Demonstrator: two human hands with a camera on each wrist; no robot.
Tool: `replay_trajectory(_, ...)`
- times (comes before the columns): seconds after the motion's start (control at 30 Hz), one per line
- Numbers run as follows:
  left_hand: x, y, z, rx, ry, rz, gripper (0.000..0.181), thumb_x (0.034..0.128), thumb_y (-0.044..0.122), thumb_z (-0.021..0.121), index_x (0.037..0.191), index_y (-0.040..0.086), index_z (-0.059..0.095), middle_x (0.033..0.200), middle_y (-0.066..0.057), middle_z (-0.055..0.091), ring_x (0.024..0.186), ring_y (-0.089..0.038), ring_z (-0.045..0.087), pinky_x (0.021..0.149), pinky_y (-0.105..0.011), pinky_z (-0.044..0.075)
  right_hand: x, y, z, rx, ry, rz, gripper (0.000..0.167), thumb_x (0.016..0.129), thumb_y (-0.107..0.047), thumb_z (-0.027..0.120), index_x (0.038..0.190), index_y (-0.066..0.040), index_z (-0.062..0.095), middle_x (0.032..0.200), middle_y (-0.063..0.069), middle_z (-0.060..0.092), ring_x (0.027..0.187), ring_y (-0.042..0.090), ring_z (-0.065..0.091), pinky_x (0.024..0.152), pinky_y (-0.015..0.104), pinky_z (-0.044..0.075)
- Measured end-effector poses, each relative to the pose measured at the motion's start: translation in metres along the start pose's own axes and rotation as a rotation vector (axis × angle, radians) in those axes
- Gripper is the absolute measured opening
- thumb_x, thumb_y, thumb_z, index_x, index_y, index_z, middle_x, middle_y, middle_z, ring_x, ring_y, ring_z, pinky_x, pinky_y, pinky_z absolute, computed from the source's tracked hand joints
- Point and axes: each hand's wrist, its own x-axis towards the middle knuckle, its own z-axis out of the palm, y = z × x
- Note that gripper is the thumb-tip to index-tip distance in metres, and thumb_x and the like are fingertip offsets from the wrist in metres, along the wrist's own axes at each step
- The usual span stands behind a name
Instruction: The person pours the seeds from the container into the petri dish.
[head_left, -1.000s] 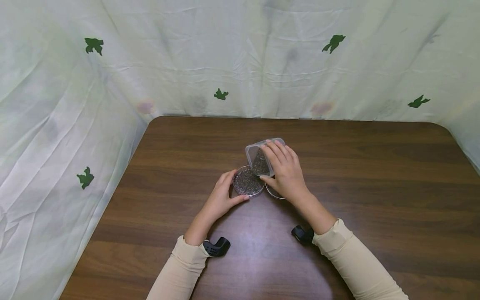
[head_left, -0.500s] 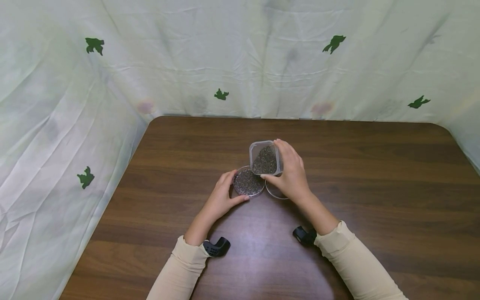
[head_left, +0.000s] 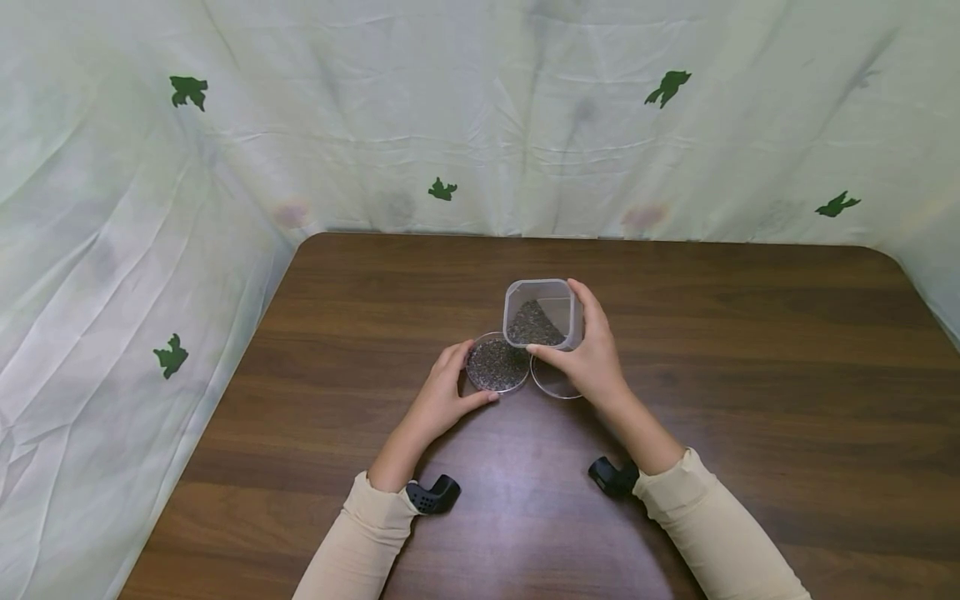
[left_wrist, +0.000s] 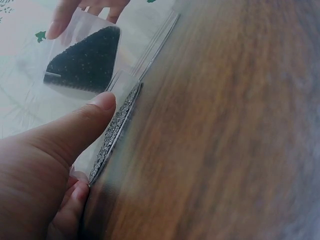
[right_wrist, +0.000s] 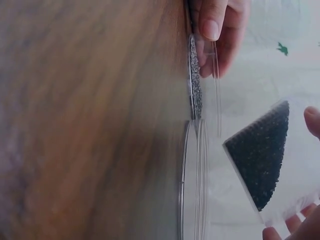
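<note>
My left hand [head_left: 438,396] holds a round clear petri dish [head_left: 498,363] on the table, thumb on the near side and fingers on the far side. Dark grey grains cover the dish's bottom, seen edge-on in the left wrist view as a speckled layer [left_wrist: 117,125]. Above and to the right, my right hand [head_left: 588,358] grips a clear square plastic tub [head_left: 542,312] by its sides, tilted toward the dish. Dark grains [right_wrist: 260,155] are heaped in its lower part. Beneath the right hand lies a second clear round dish [head_left: 553,383], partly hidden, beside the first.
The brown wooden table [head_left: 750,375] carries these things near its middle. A pale cloth [head_left: 487,108] with green bird-like patches hangs behind and at the sides. Black devices [head_left: 435,494] sit on both wrists.
The tub has tipped back from its steeper tilt and moved slightly right with my right hand. Its grains have settled lower inside. My left hand and the dish have stayed in place.
</note>
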Motion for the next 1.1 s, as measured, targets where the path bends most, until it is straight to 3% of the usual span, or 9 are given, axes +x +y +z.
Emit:
replay_trajectory(0.2,0.0,0.001,0.0,-0.003,-0.003,-0.008,0.084,0.0692,0.03,0.078,0.134,-0.002,0.035,0.129,-0.019,0.039,0.119,-0.031,0.037,0.099,-0.042,0.029,-0.002,-0.002,-0.004,0.064,0.018,0.064,0.094,0.062,-0.015,0.083,0.139,-0.008,0.029,0.137,0.01,0.035,0.116,0.03,0.037,0.095,0.044,0.031)
replay_trajectory(0.43,0.001,0.001,0.0,-0.003,-0.004,-0.011,0.084,0.0691,0.031,0.078,0.134,-0.002,0.035,0.129,-0.019,0.04,0.119,-0.031,0.037,0.099,-0.043,0.029,-0.008,-0.034,-0.014,0.141,0.043,0.067,0.088,0.064,-0.001,0.079,0.136,0.002,0.028,0.132,0.02,0.037,0.113,0.032,0.041,0.092,0.043,0.034)
replay_trajectory(0.57,0.001,0.0,0.001,-0.002,-0.004,-0.011,0.084,0.0692,0.03,0.078,0.134,-0.002,0.035,0.13,-0.019,0.039,0.119,-0.031,0.036,0.099,-0.043,0.029,-0.009,-0.033,-0.017,0.173,0.057,0.072,0.087,0.064,0.001,0.078,0.135,0.003,0.027,0.131,0.02,0.038,0.114,0.036,0.04,0.09,0.045,0.035)
replay_trajectory(1.1,0.0,0.001,0.0,0.001,-0.005,-0.009,0.085,0.0691,0.031,0.077,0.134,-0.003,0.034,0.13,-0.019,0.039,0.12,-0.03,0.036,0.099,-0.043,0.028,-0.014,-0.029,-0.032,0.126,0.146,0.011,0.084,0.063,0.002,0.078,0.133,0.004,0.032,0.126,0.021,0.043,0.105,0.037,0.043,0.077,0.043,0.037)
